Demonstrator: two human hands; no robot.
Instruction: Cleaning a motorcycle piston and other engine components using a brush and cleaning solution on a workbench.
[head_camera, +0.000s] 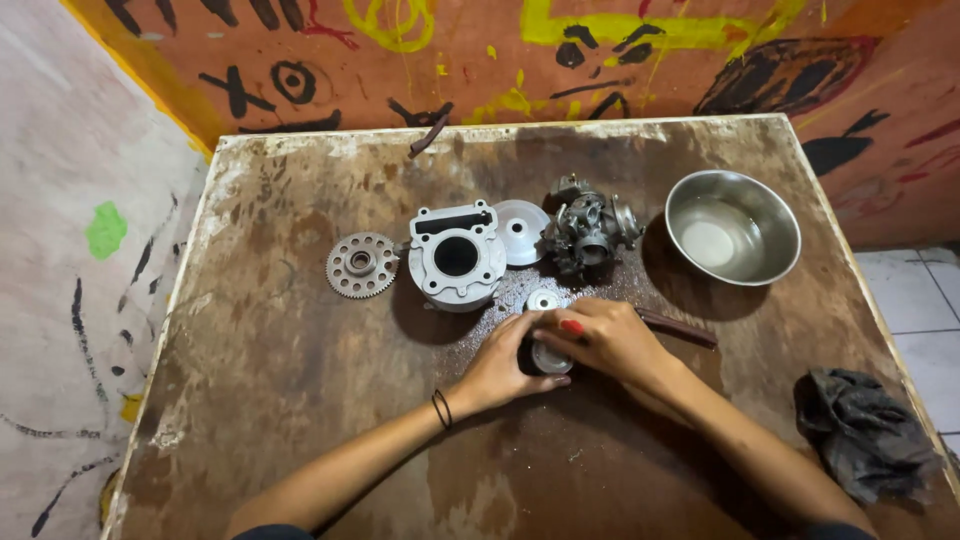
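Note:
Both hands meet near the middle of the worn wooden table (280, 380). My left hand (505, 365) and my right hand (605, 340) are closed together around a small round metal part (548, 358), mostly hidden by the fingers. Just beyond the fingertips lies a small silver disc (543, 299). Behind that stand a grey engine cylinder (455, 258), a toothed gear (361, 264), a round silver cover (520, 232) and a carburetor (590, 232).
A steel bowl (732, 226) sits at the back right. A dark brush handle (680, 328) lies past my right hand. A crumpled dark rag (865, 432) rests at the right edge. A small dark stick (430, 132) lies at the far edge by the painted wall.

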